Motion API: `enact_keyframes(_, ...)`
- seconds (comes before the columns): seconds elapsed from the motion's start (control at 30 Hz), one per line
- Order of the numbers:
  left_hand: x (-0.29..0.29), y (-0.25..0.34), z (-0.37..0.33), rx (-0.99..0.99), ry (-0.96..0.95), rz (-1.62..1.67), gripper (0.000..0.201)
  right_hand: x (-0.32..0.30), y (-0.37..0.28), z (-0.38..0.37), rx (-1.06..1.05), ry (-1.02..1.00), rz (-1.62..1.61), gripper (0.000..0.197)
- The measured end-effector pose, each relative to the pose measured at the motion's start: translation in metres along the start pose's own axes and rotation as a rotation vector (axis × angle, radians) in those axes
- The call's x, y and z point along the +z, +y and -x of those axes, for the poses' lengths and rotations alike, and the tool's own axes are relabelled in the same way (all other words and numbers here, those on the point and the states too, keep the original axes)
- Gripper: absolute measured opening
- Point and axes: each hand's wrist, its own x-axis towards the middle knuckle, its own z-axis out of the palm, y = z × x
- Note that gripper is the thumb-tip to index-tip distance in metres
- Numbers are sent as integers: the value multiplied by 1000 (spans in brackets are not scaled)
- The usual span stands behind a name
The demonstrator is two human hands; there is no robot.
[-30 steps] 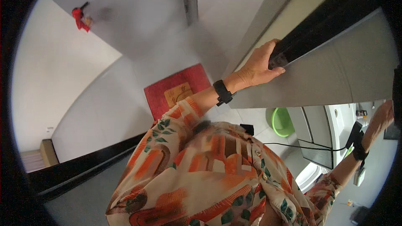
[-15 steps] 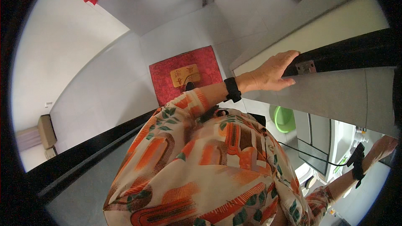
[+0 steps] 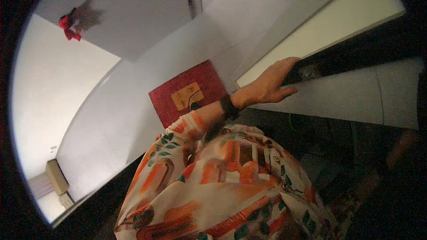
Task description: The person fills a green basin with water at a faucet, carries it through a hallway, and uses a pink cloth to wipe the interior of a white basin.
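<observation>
My left hand, with a black band at its wrist, rests against the end of the black door frame. Its fingers and thumb are stretched out and apart, pressed to the frame beside a dim metal strike plate. At the right rim, my right hand reaches toward the wall in deep shadow. Its fingers do not show clearly, and whatever it touches is hidden. Below my left forearm the orange and cream patterned shirt fills the lower middle.
A red doormat with a yellow panel lies on the pale tiled floor. Red ornament hangs on a grey door at upper left. Beige furniture stands far left. The room at right is dark.
The room at the right has gone from lit to dark, hiding the green basin and white cabinet. The view has shifted slightly. My left hand stays on the frame.
</observation>
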Motion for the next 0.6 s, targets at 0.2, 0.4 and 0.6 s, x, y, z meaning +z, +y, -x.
enact_keyframes(0.2, -28, 2, 27, -87, -79, -161, 63, -14, -41, 62, 28, -22, -49, 50)
enact_keyframes(0.4, -108, -7, 56, -486, -105, -9, 37, 44, -62, 250, 342, -768, -296, 51)
enact_keyframes(0.6, -184, -63, 80, -779, -207, -51, 25, 161, -117, 439, 468, -1406, -625, 52)
